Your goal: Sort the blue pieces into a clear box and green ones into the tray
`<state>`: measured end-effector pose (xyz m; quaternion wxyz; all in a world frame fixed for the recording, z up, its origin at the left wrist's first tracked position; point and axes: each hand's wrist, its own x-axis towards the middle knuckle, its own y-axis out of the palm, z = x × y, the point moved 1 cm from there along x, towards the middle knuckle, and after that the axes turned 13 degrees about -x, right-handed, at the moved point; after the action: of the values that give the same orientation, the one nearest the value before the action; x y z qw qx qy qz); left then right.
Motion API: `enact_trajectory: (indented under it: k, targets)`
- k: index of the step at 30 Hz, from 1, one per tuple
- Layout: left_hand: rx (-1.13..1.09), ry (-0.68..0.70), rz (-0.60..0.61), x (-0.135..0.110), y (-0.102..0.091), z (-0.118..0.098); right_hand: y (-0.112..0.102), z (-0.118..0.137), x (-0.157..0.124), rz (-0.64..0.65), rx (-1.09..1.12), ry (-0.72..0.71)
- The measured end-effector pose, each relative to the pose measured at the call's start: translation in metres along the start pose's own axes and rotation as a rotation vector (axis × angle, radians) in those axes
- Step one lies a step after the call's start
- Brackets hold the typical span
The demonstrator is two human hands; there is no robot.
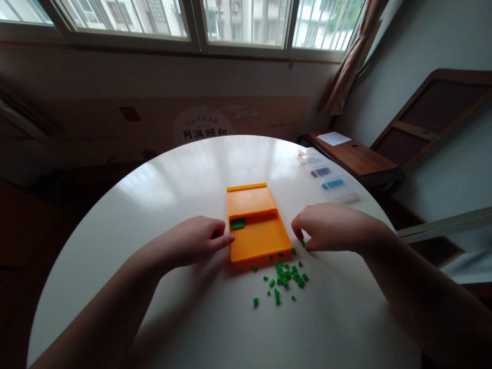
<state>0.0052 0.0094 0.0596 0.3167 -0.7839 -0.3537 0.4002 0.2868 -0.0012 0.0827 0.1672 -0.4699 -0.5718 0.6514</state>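
An orange plastic tray (261, 256) lies on the white table, divided crosswise by a raised bar. Small green building bricks (237, 223) sit packed together in its near compartment, against the left wall below the bar. My left hand (203, 236) is at the tray's left edge, fingers curled and thumb tip on the rim. To the right of the tray, my right hand (330, 228) pinches a small green brick (303, 244) between thumb and finger, low over the table. Several loose green bricks (284, 277) are scattered in front of the tray's near edge.
Clear containers (326, 177) with blue, dark and pale contents stand at the table's right rim. The round white table (184, 174) curves away at the back. Beyond it on the right are a wooden desk (369, 161) with a paper sheet (333, 138).
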Motion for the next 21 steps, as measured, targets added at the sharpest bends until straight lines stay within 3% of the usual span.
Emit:
enact_trajectory:
  k: [6, 12, 17, 21]
  targets:
    - [0.014, 0.015, -0.007, 0.0, 0.0, 0.0, -0.003, -0.004, 0.002, -0.025, 0.045, -0.063]
    - [0.011, 0.023, -0.015, -0.001, 0.001, 0.001, -0.016, 0.008, -0.007, -0.228, 0.126, -0.214]
    - [-0.018, 0.028, -0.014, 0.0, 0.002, 0.001, -0.012, 0.023, 0.013, -0.38, 0.08, -0.236]
    - [-0.018, 0.036, -0.025, -0.001, 0.003, 0.001, -0.008, 0.031, 0.033, -0.404, 0.033, -0.233]
